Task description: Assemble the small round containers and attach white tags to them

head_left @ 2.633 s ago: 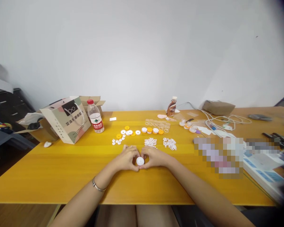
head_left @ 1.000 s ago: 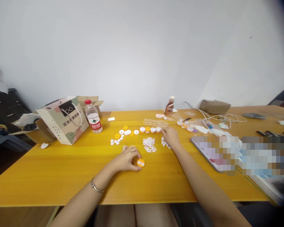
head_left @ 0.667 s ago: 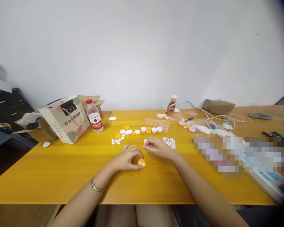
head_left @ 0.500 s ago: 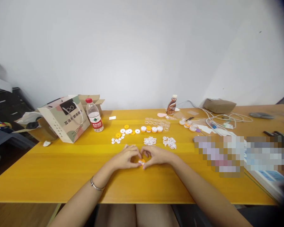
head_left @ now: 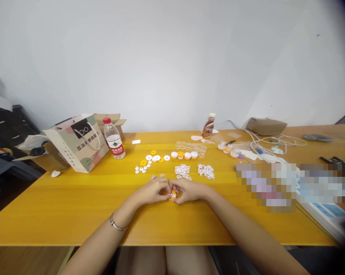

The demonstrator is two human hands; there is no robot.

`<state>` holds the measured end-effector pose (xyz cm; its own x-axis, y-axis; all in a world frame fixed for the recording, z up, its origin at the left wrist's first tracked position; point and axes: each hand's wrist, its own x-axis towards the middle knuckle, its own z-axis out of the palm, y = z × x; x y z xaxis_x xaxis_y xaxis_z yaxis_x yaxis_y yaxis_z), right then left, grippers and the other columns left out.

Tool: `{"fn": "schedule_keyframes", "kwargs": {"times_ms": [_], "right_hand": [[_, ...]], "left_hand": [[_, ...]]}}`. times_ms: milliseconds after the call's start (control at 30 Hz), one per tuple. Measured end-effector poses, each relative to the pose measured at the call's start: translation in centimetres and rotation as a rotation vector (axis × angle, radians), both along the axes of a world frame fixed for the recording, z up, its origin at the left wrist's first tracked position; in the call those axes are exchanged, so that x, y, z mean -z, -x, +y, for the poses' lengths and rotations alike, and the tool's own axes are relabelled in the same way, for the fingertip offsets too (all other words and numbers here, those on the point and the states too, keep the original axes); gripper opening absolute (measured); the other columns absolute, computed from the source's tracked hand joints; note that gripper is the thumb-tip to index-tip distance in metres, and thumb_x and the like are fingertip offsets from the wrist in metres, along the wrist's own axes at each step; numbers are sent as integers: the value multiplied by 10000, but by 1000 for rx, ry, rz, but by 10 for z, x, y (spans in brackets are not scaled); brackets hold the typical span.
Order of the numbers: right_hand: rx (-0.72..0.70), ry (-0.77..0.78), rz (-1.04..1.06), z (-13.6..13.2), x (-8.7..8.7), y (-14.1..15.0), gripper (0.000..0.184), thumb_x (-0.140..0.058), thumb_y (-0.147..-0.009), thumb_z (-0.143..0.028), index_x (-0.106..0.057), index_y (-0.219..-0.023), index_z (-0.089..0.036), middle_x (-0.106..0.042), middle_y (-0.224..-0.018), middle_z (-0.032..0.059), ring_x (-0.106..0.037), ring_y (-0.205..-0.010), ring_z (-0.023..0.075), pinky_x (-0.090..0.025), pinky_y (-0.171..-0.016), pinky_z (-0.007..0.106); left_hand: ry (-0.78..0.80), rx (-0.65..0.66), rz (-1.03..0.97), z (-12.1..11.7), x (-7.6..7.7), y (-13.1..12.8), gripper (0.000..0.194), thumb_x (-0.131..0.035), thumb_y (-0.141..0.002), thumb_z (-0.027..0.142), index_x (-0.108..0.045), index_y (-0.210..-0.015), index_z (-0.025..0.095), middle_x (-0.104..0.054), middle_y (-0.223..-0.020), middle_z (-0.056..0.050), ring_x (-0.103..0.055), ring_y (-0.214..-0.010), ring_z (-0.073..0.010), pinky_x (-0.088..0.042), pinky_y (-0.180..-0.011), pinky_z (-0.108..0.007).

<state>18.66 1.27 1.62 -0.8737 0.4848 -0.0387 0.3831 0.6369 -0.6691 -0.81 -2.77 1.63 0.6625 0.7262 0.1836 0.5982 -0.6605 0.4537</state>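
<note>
My left hand (head_left: 157, 190) pinches a small round yellow case (head_left: 173, 196) with whitish pieces on its top face. From the other side my right hand (head_left: 188, 191) closes its fingers and thumb on the same case, and the fingertips hide part of it. Just beyond the hands lie two heaps of small white openwork pieces, a nearer heap (head_left: 182, 170) and a right heap (head_left: 206, 171). Behind them stands a row of white and yellow round cases (head_left: 187, 156). Clear ring-shaped caps (head_left: 189, 146) sit farther back.
Yellow and white discs with centre holes (head_left: 156, 158) and small white knobbed parts (head_left: 140, 169) lie to the left. A water bottle (head_left: 115, 143) and paper bag (head_left: 80, 143) stand beyond. A brown drink bottle (head_left: 208, 126), white cables (head_left: 258, 143) and blurred flat items (head_left: 264, 187) are on the right.
The white disc held at first has given way to a yellow case. My right hand went to the row, passed over the nearer heap, and came back to the case beside my left hand.
</note>
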Motion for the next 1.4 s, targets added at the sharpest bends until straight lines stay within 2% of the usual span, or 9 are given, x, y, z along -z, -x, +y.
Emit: {"fn": "schedule_keyframes", "kwargs": {"times_ms": [200,367,433,633,733,1267,1400], "right_hand": [[-2,0,3,0,-2,0,247,-591,-605,-162,-474,-821,-177,-467,-682,-48,-414,-576,73,-321,-521,183],[5,9,8,1,0,-1,289,-590,-595,-142,-475,-858,-176,-451,-662,-54,-421,-570,73,-320,-514,180],[4,11,7,1,-1,-1,281,-589,-596,-143,-477,-851,-175,-450,-655,-56,-419,-563,72,-314,-506,179],[12,6,3,0,-2,-1,296,-592,-591,-131,-485,-863,-173,-453,-658,-55,-422,-571,73,-314,-512,180],[17,-4,1,-1,-4,0,288,-592,-592,-133,-486,-857,-174,-449,-655,-55,-424,-571,74,-318,-521,184],[13,-18,-4,0,-2,-1,294,-599,-613,-161,-491,-885,-175,-463,-666,-52,-432,-578,76,-327,-527,186],[-2,-23,-2,1,-2,-1,278,-601,-619,-164,-483,-872,-173,-470,-681,-46,-441,-589,80,-341,-538,193]], "left_hand": [[69,-15,-142,0,-1,1,124,-544,-793,286,-549,-782,162,-616,-815,-14,-544,-772,-124,-384,-755,-246],[-67,-326,-328,11,-10,20,157,-523,-800,302,-549,-776,150,-604,-751,-16,-547,-711,-124,-413,-688,-231],[-90,-370,-308,15,-10,26,131,-526,-792,274,-554,-762,149,-606,-728,-12,-550,-690,-126,-415,-681,-235],[45,-228,-198,17,2,24,111,-501,-782,188,-604,-760,151,-637,-762,-24,-568,-720,-130,-415,-691,-219],[81,-198,-156,16,5,19,145,-474,-794,158,-618,-789,151,-633,-748,-24,-563,-692,-121,-409,-672,-204],[-50,-196,-94,16,7,17,154,-499,-809,181,-649,-840,173,-588,-815,-40,-548,-753,-126,-405,-712,-216],[-67,-102,-134,7,-1,9,179,-488,-833,240,-657,-874,198,-595,-848,-39,-549,-807,-132,-396,-774,-241]]}}
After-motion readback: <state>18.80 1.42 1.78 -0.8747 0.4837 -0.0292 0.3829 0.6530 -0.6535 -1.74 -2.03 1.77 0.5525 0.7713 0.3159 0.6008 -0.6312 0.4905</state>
